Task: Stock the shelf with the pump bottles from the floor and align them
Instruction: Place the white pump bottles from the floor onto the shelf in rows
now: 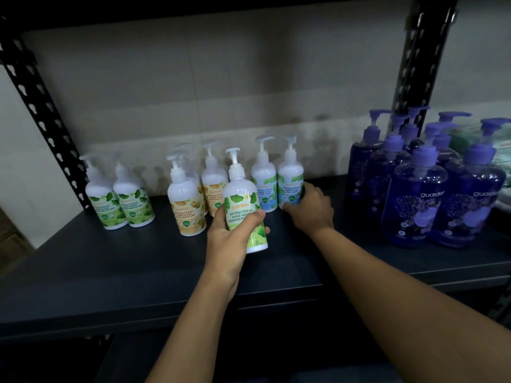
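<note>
Grips upright green bottle [241, 207] in left hand [229, 240], blue bottle [289, 185] in right hand [311, 208]; green pair [133, 205] well left, nearer left hand.

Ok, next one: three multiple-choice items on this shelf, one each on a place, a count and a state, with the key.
1. The purple bottles stand: A) at the shelf's left end; B) at its right end; C) on the floor.
2. Count of blue-label bottles: A) one; B) two; C) four.
3. The left hand: A) lies open; B) presses a pump; C) grips a green-label bottle.
Key: 1B, they crowd the frame's right side; 2B, a pair stands side by side; 3C, its grip wraps the label.
</note>
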